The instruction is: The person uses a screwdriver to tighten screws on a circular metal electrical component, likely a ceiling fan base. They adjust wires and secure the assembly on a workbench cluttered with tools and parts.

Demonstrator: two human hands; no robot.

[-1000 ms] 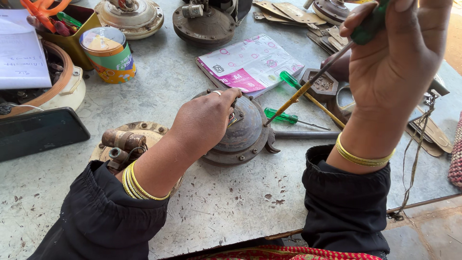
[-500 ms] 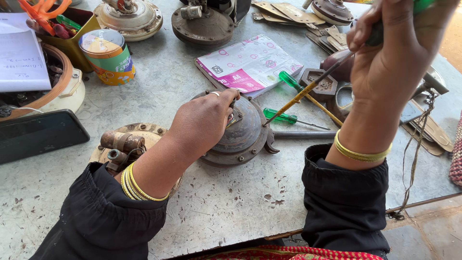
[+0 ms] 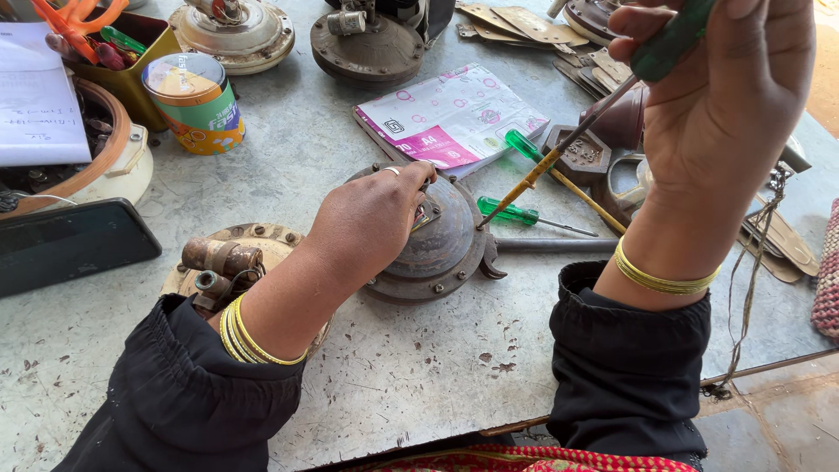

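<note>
Holding the round rusty motor housing (image 3: 437, 240) steady with the left hand (image 3: 371, 218), fingers curled over its top near the hub, while the right hand (image 3: 725, 105) is wrapped tight around a green-handled screwdriver (image 3: 603, 100) whose tip lands on the housing's rim at about 2 o'clock. The housing sits mid-surface, right in front of the person.

I'd say the trick here is keeping the shaft lined up with the screw and pressing down before turning, since rusty heads strip easily; the left hand's fingers look close to the tip, so a slip could bite.

Room is tight at 3 o'clock: a spare green screwdriver (image 3: 516, 212), a spanner (image 3: 551, 247) and small metal parts. The surface (image 3: 419, 376) edge runs near the right elbow. A phone (image 3: 70, 245) lies at 9 o'clock, a tin (image 3: 194, 100) at 11.
</note>
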